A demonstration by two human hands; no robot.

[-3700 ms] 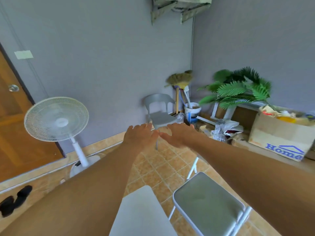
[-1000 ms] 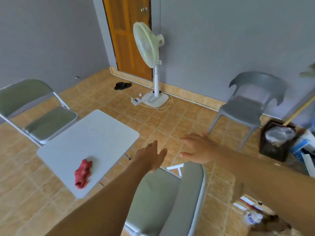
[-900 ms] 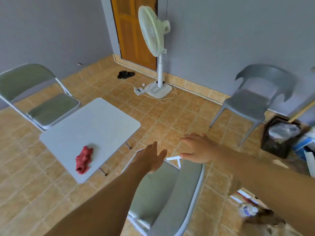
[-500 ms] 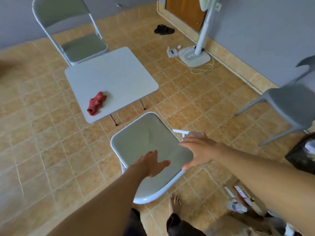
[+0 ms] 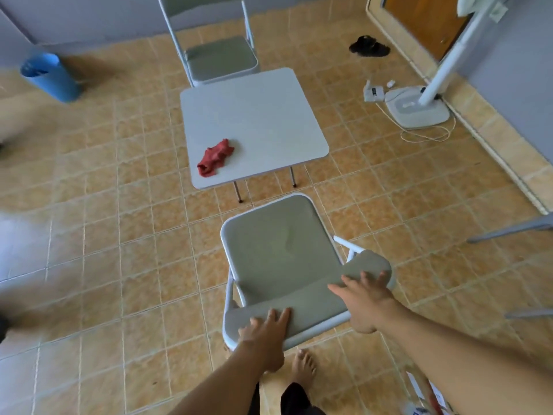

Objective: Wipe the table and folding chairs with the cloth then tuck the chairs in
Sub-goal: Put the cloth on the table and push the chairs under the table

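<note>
A small white square table (image 5: pixel 254 115) stands on the tiled floor with a crumpled red cloth (image 5: pixel 215 157) near its front left corner. One grey folding chair (image 5: pixel 278 247) stands just in front of me, facing the table and a short gap from it. My left hand (image 5: pixel 263 333) grips the left end of its backrest over the top edge. My right hand (image 5: pixel 362 301) lies over the right end, fingers spread on the padding. A second folding chair (image 5: pixel 221 58) stands at the table's far side, its seat touching the table edge.
A blue bin (image 5: pixel 49 76) stands at the far left. A white fan base (image 5: pixel 416 109) with a loose cord and power strip sits to the right, by the wall. Black sandals (image 5: pixel 369 49) lie near the wooden door (image 5: pixel 419 22). A grey plastic chair's legs (image 5: pixel 508 230) show at right. My bare foot (image 5: pixel 303 366) is behind the chair.
My view has swung from the far wall down to the table. Both hands, open above the near chair half a second ago, have come down onto its backrest.
</note>
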